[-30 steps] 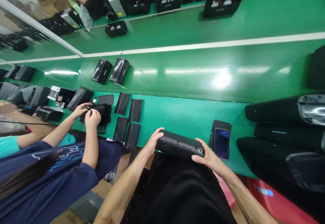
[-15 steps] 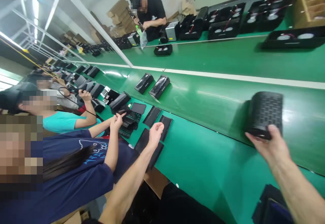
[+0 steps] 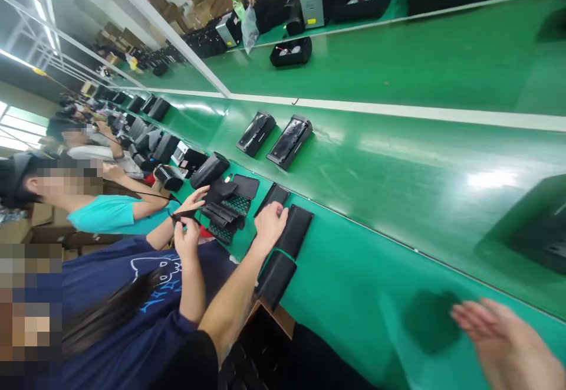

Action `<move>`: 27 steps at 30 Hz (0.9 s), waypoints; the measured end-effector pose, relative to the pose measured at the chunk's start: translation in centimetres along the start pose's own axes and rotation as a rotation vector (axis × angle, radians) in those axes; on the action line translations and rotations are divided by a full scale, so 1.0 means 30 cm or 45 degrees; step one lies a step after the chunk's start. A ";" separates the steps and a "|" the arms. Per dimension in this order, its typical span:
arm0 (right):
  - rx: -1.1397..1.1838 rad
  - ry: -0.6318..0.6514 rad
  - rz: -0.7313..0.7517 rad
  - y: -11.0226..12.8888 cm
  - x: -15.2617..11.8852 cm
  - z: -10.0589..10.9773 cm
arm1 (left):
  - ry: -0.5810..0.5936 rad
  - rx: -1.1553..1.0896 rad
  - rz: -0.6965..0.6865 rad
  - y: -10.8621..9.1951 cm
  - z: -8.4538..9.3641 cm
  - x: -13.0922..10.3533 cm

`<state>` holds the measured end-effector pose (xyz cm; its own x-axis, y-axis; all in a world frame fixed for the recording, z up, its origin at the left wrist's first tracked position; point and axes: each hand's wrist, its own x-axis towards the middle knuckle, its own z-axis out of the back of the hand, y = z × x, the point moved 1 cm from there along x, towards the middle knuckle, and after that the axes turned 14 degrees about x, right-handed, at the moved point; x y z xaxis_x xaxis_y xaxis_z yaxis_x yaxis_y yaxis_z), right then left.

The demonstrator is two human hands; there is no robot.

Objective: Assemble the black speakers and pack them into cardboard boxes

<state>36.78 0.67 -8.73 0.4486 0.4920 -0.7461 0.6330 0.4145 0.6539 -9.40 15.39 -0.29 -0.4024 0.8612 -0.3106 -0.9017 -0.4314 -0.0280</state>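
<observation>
My left hand (image 3: 269, 223), fingers curled together with no object visible in them, is over the black panels at the near edge of the green bench. One flat panel (image 3: 300, 230) lies just right of it, another (image 3: 276, 278) below. At the lower right, my right hand (image 3: 499, 331) is blurred, its fingers stretched out and apart, above the green surface and holding nothing. A black housing (image 3: 543, 230) stands on the belt beyond it, partly cut off by the frame edge. Two black housings (image 3: 256, 133) (image 3: 290, 142) lie on the belt at the centre.
At my left, a person in a navy shirt (image 3: 119, 301) works with both hands by perforated black parts (image 3: 239, 204). Beyond sits a person in turquoise (image 3: 106, 213). Across the belt, another person's hands are near a silver box (image 3: 316, 0). A white post (image 3: 177, 42) slants down to the divider.
My right hand has let go of the black housing and drawn back toward me, its fingers now apart. The housing is now at the right edge. My left hand is now lower over the panels.
</observation>
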 end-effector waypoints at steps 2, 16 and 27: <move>0.033 0.118 -0.264 -0.136 -0.145 -0.070 | 0.086 0.231 0.059 0.020 -0.046 -0.067; -0.575 0.724 -0.016 -0.313 -0.218 -0.367 | 0.365 -0.094 -0.124 -0.097 -0.173 -0.104; -0.502 0.564 0.187 -0.186 -0.206 -0.051 | 0.885 -0.831 -0.032 -0.295 -0.351 -0.534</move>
<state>29.51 -3.49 -7.58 0.1552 0.8021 -0.5767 0.2653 0.5284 0.8065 6.68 2.58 -5.06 -0.0106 0.6101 -0.7923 -0.5581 -0.6610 -0.5016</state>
